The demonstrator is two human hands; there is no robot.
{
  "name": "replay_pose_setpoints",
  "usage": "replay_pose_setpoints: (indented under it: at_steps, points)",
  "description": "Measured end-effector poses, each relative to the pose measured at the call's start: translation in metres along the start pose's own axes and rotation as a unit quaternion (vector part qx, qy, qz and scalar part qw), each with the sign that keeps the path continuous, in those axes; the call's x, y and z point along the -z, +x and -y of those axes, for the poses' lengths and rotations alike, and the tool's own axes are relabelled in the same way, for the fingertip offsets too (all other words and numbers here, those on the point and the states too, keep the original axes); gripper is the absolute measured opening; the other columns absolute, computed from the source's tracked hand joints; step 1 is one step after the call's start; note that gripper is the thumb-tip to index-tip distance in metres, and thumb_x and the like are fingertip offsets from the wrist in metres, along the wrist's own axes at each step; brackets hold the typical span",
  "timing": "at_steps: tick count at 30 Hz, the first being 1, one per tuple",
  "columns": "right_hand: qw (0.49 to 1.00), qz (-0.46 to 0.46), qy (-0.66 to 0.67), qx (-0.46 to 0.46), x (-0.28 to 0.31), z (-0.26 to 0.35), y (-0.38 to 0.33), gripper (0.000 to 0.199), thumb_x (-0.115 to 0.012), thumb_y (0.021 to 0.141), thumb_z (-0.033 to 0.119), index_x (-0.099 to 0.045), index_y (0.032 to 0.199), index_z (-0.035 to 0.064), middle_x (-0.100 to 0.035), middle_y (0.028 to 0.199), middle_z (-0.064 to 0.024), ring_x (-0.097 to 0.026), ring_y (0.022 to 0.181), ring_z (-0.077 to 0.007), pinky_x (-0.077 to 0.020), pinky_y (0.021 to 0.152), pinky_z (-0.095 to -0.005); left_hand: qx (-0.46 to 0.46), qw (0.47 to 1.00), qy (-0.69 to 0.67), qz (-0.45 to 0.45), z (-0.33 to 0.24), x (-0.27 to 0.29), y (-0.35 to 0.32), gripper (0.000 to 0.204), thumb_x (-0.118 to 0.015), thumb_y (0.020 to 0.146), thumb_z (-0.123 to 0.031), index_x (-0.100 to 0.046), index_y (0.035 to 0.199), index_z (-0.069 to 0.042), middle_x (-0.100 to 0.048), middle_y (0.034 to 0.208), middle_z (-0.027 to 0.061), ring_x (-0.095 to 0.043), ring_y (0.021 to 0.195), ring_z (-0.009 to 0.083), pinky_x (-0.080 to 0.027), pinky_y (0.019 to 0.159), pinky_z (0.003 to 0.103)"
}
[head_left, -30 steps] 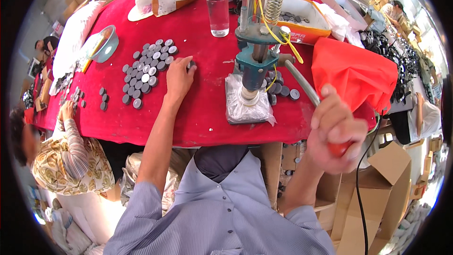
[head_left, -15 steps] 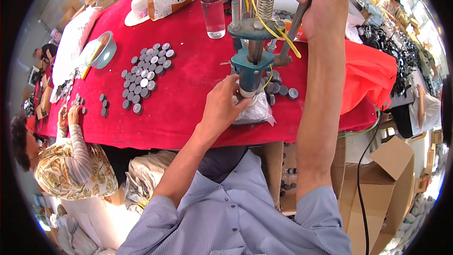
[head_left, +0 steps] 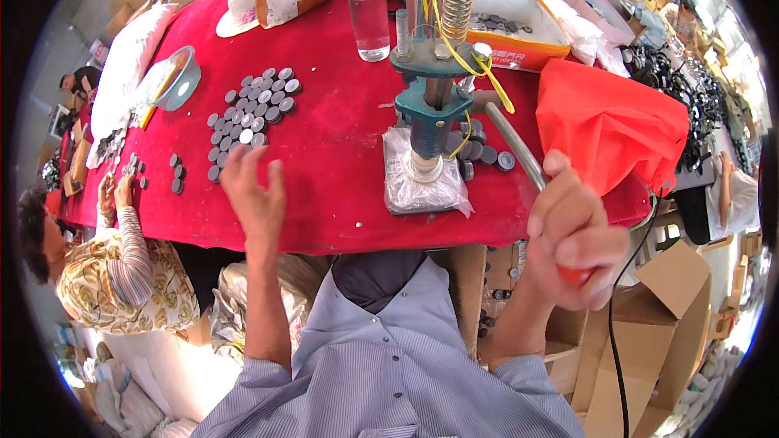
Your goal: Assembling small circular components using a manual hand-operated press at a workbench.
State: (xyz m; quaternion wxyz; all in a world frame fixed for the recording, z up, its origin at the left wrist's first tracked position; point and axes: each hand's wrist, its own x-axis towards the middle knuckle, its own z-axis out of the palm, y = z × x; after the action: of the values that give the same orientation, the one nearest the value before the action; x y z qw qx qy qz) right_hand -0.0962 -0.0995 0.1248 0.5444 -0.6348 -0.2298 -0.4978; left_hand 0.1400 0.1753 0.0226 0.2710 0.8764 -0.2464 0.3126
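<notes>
My left hand [head_left: 256, 195] is open, fingers apart, at the near edge of a cluster of round grey caps [head_left: 246, 136] on the red cloth. Nothing shows in it, and its fingertips hide part of the nearest caps. My right hand [head_left: 578, 235] is closed around the red knob of a metal lever [head_left: 519, 146]. That lever slants down toward me from a green hand press [head_left: 430, 118]. Under the press head, a pale round fitting [head_left: 425, 167] sits on a base wrapped in clear plastic [head_left: 406, 193]. More grey caps [head_left: 485, 153] lie right of the press column.
A lidded clear bottle [head_left: 369, 20] stands behind the press. At the right are an orange-red cloth [head_left: 608, 122] and an orange box [head_left: 519, 36] of small parts. A co-worker [head_left: 130, 276] sits at left near a bowl [head_left: 180, 85]. Cardboard boxes [head_left: 641, 341] stand below right.
My right hand has swung down toward me, pulling the lever from raised to lowered. My left hand has left the press's lower end and moved left to the grey caps.
</notes>
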Motion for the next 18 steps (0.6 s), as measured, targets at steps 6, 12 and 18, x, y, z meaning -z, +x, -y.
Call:
replay_pose_setpoints:
  at_steps: [6,12,18]
  points:
    - [0.996,-0.081,-0.009,0.037,-0.009,-0.013,-0.050,0.034,-0.043,0.100,0.047,-0.057,0.088,0.0180,-0.049,0.068,-0.0011,-0.059,0.071,-0.0233,-0.0273,0.112,-0.0604,0.095,0.989,0.112,0.031,0.076,0.007,-0.029,0.035,-0.071,0.089,-0.008,-0.068,0.123,-0.005,-0.065,0.121,0.0166,-0.059,0.113,0.0352,-0.046,0.099,0.044]
    - [0.997,-0.056,-0.045,0.023,-0.007,-0.004,-0.033,0.041,-0.043,0.102,0.050,-0.056,0.085,0.0154,-0.049,0.066,-0.0023,-0.056,0.066,-0.0223,-0.0332,0.100,-0.0570,0.108,0.992,0.040,0.047,0.082,0.011,-0.031,0.028,-0.073,0.087,-0.007,-0.073,0.115,-0.004,-0.071,0.109,0.0143,-0.064,0.102,0.0337,-0.049,0.092,0.042]
    - [0.999,-0.017,0.031,0.037,-0.004,-0.009,0.029,0.043,-0.046,0.102,0.046,-0.057,0.088,0.0074,-0.051,0.067,-0.0042,-0.047,0.056,-0.0180,-0.0393,0.075,-0.0463,0.144,0.984,-0.091,0.046,0.054,0.006,-0.025,0.027,-0.079,0.084,-0.010,-0.074,0.109,-0.004,-0.075,0.097,0.0100,-0.072,0.087,0.0200,-0.055,0.079,0.033]
